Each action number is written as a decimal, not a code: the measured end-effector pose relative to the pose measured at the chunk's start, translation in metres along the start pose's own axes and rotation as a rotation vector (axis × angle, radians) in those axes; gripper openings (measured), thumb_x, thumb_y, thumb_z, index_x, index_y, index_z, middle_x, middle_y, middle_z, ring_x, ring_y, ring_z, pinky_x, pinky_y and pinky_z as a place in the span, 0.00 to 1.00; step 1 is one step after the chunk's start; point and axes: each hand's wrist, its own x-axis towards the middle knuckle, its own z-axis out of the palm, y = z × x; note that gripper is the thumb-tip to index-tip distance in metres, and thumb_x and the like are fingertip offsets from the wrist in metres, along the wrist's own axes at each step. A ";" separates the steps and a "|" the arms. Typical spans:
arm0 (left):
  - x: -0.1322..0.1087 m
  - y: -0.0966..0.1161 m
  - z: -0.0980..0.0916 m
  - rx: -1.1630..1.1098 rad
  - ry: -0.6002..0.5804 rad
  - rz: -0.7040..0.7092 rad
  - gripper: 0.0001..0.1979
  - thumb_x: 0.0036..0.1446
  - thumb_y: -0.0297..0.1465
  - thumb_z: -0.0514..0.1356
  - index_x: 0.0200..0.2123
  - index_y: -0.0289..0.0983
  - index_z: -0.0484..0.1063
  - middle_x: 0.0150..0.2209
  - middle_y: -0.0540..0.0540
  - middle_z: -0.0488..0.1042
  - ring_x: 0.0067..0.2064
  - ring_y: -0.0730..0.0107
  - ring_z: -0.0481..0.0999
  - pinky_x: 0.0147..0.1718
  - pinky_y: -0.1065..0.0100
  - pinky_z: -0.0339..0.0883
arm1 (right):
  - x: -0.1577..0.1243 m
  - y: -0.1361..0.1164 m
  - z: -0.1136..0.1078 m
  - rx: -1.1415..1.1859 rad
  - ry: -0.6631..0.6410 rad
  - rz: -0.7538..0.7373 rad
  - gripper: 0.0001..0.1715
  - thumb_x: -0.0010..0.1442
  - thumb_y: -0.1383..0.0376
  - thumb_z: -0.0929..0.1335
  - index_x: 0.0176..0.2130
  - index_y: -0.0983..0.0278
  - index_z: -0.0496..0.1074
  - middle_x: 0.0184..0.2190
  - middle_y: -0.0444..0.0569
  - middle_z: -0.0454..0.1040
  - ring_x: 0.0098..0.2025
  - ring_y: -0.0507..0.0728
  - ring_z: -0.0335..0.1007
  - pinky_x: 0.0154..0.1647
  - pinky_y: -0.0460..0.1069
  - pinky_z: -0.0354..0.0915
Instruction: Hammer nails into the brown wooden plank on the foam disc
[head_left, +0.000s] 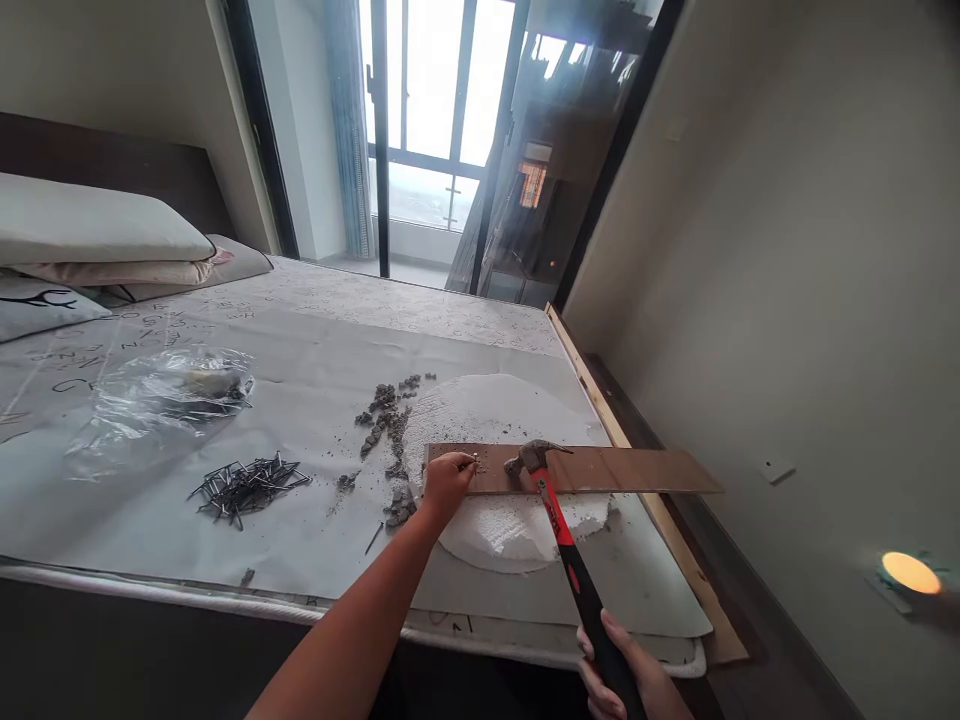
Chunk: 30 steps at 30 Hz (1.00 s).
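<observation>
My left hand [448, 480] is closed in a pinch on a nail [475, 460], held upright over the left part of a brown board [637, 470]. In my right hand [626, 670] is the black and red handle of a claw hammer [551, 510]. The hammer's head hangs over the board, a little to the right of the nail, its claw pointing right. Under the board lies a rough white foam slab [502, 400]. A single nail [375, 538] rests on the sheet, left of my forearm.
A heap of nails [247, 487] and a clear plastic bag [165, 400] lie on the grey sheet [315, 350]. Grey crumbled lumps [382, 410] are scattered beside the foam. Pillows [97, 225] are stacked at the far left. A wooden rail [589, 380] runs along the right edge.
</observation>
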 end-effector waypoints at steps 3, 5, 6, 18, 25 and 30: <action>0.002 -0.004 0.004 0.041 0.012 0.020 0.09 0.50 0.31 0.56 0.29 0.38 0.76 0.31 0.46 0.77 0.35 0.66 0.75 0.34 0.68 0.67 | 0.000 0.000 -0.005 -0.001 -0.046 0.008 0.28 0.47 0.40 0.64 0.25 0.62 0.58 0.07 0.35 0.58 0.07 0.44 0.43 0.08 0.39 0.44; 0.002 -0.005 0.005 0.056 0.015 0.022 0.09 0.50 0.31 0.56 0.29 0.37 0.76 0.32 0.45 0.77 0.35 0.66 0.75 0.34 0.68 0.67 | 0.001 0.000 -0.010 0.000 -0.061 0.004 0.29 0.47 0.39 0.63 0.25 0.62 0.58 0.07 0.35 0.58 0.07 0.44 0.43 0.08 0.39 0.44; 0.002 -0.005 0.005 0.062 0.016 0.023 0.09 0.50 0.31 0.56 0.29 0.37 0.76 0.32 0.45 0.77 0.35 0.65 0.75 0.34 0.68 0.67 | 0.002 0.001 -0.012 0.001 -0.064 0.005 0.29 0.46 0.39 0.63 0.25 0.61 0.58 0.07 0.35 0.58 0.07 0.44 0.43 0.08 0.39 0.44; 0.001 -0.009 0.012 0.101 0.032 0.108 0.08 0.51 0.28 0.56 0.29 0.36 0.75 0.32 0.44 0.77 0.35 0.67 0.74 0.35 0.68 0.65 | -0.001 -0.001 -0.001 -0.019 0.048 -0.015 0.29 0.45 0.39 0.64 0.24 0.62 0.58 0.06 0.35 0.56 0.06 0.44 0.41 0.08 0.39 0.42; -0.001 -0.013 0.013 0.127 0.059 0.170 0.08 0.52 0.28 0.56 0.28 0.35 0.75 0.30 0.44 0.76 0.34 0.67 0.74 0.34 0.68 0.65 | -0.007 -0.013 0.016 -0.192 0.171 -0.041 0.31 0.43 0.37 0.64 0.23 0.63 0.59 0.06 0.34 0.54 0.07 0.43 0.43 0.09 0.39 0.45; -0.003 -0.016 0.014 0.107 0.065 0.192 0.07 0.51 0.26 0.55 0.28 0.35 0.75 0.30 0.43 0.76 0.33 0.67 0.73 0.32 0.69 0.65 | -0.019 -0.018 0.033 -0.363 0.274 -0.045 0.31 0.47 0.37 0.60 0.25 0.63 0.61 0.09 0.34 0.53 0.10 0.45 0.46 0.12 0.41 0.50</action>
